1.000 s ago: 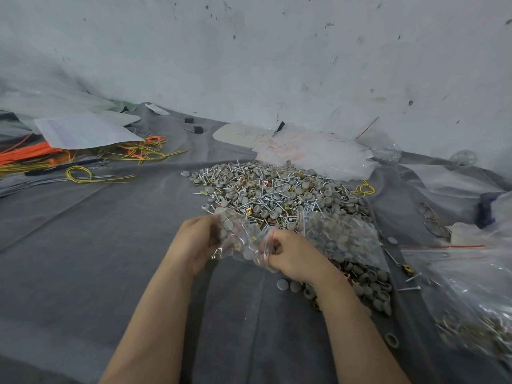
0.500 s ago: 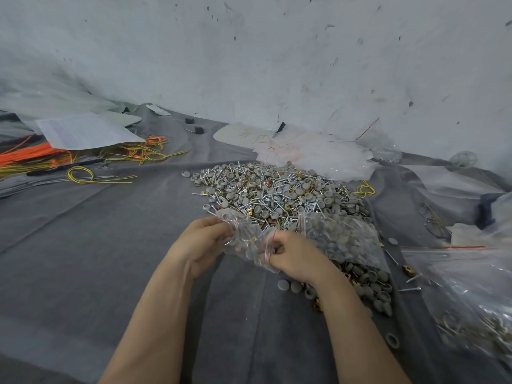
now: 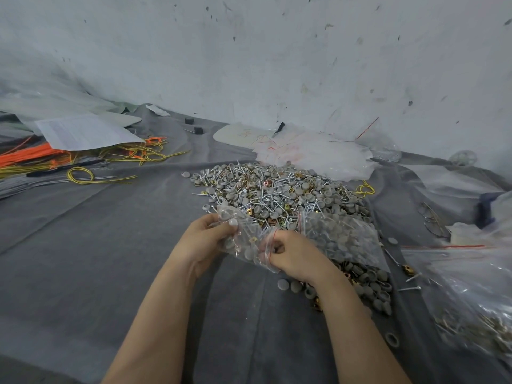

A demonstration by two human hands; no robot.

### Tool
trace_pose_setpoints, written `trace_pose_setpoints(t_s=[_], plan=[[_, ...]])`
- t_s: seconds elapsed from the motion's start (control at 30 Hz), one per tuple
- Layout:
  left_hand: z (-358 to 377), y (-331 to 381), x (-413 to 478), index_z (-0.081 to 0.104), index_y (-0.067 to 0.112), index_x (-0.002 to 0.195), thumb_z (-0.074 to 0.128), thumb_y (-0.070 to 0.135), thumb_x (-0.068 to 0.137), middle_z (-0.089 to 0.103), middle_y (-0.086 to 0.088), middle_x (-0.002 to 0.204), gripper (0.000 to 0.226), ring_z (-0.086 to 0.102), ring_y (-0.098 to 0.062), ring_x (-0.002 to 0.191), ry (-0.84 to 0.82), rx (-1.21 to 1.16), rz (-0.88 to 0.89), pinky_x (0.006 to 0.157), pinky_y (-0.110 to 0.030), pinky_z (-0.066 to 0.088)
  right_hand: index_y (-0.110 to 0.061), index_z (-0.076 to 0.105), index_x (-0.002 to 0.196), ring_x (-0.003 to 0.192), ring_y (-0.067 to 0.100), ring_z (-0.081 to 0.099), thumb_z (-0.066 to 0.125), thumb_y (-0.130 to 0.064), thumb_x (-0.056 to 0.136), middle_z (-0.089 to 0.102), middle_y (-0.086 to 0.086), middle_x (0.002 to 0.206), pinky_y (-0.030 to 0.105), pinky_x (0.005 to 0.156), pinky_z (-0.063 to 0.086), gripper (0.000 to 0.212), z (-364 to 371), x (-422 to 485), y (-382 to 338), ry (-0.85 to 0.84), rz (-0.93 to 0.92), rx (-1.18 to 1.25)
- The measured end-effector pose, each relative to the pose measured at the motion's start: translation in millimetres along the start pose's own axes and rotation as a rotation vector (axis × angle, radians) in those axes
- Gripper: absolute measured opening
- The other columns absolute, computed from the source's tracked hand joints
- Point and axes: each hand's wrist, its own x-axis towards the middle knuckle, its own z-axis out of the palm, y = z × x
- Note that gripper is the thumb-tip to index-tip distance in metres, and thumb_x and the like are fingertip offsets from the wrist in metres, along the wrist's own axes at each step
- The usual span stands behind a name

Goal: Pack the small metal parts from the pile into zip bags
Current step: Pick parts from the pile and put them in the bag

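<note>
A pile of small metal parts [image 3: 277, 187], screws, grey caps and brass clips, lies on the grey cloth [image 3: 97, 259] ahead of me. I hold a small clear zip bag [image 3: 246, 239] with a red seal line just in front of the pile; some grey caps and a brass clip show inside it. My left hand [image 3: 205, 239] grips the bag's left side, fingers curled on the plastic. My right hand [image 3: 293, 253] pinches the bag's right edge at the red strip. A second, fuller zip bag [image 3: 340, 236] of grey caps lies to the right of my right hand.
Loose caps and clips [image 3: 368, 284] lie by my right forearm. Large clear bags [image 3: 471, 295] with metal parts sit at the right. A heap of empty zip bags [image 3: 313, 153] lies behind the pile. Yellow and orange wires [image 3: 83, 162] and paper sheets [image 3: 83, 131] lie far left.
My left hand has shifted a little to the right along the small bag, and both hands have worked its plastic; the bag stays between them in front of the pile.
</note>
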Motion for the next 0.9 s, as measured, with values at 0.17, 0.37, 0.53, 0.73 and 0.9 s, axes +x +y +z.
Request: trace_pose_setpoints(t_s=[0.17, 0.37, 0.53, 0.73, 0.9], plan=[[-0.4, -1.5, 1.7, 0.058, -0.001, 0.082, 0.057, -0.01, 0.086, 0.065, -0.005, 0.059, 0.01, 0.062, -0.011, 0.047, 0.017, 0.041, 0.002, 0.049, -0.02, 0.053, -0.032, 0.061, 0.084, 0.094, 0.014, 0.064, 0.064, -0.018, 0.086, 0.067, -0.007, 0.092, 0.037, 0.087, 0.053, 0.015, 0.1, 0.2, 1.2, 0.001, 0.007, 0.015], [-3.1, -2.5, 3.6, 0.059, 0.0, 0.081, 0.06, -0.004, 0.087, 0.064, -0.004, 0.057, 0.007, 0.059, -0.011, 0.044, 0.042, 0.06, -0.002, 0.048, -0.02, 0.052, -0.028, 0.065, 0.086, 0.093, 0.017, 0.064, 0.063, -0.014, 0.084, 0.069, -0.001, 0.094, 0.035, 0.083, 0.054, 0.014, -0.2, -0.1, 0.7, -0.005, 0.011, 0.0], [-1.4, -3.6, 3.6, 0.06, 0.001, 0.086, 0.062, -0.008, 0.083, 0.065, -0.013, 0.077, 0.01, 0.06, -0.021, 0.061, 0.045, 0.09, 0.016, 0.069, -0.036, 0.051, -0.026, 0.065, 0.086, 0.086, 0.015, 0.064, 0.061, -0.012, 0.084, 0.067, -0.005, 0.086, 0.023, 0.067, 0.05, 0.014, -0.3, -0.3, 0.5, 0.005, 0.023, -0.03], [0.3, -2.9, 2.9, 0.059, 0.001, 0.083, 0.06, -0.008, 0.085, 0.066, -0.007, 0.06, 0.009, 0.063, -0.015, 0.048, 0.086, 0.074, 0.006, 0.05, -0.024, 0.055, -0.025, 0.067, 0.089, 0.087, 0.016, 0.064, 0.06, -0.011, 0.084, 0.068, -0.002, 0.091, 0.028, 0.072, 0.051, 0.017, -0.3, -0.6, 0.8, 0.003, 0.031, -0.023], [0.8, 1.0, 1.6, 0.052, 0.001, 0.079, 0.046, -0.01, 0.09, 0.059, -0.009, 0.06, 0.017, 0.056, -0.015, 0.045, 0.054, 0.013, -0.049, 0.043, -0.02, 0.05, -0.029, 0.065, 0.085, 0.087, 0.016, 0.064, 0.06, -0.011, 0.083, 0.068, -0.002, 0.091, 0.031, 0.075, 0.052, 0.019, -0.4, -0.5, 0.6, 0.001, 0.03, -0.016]])
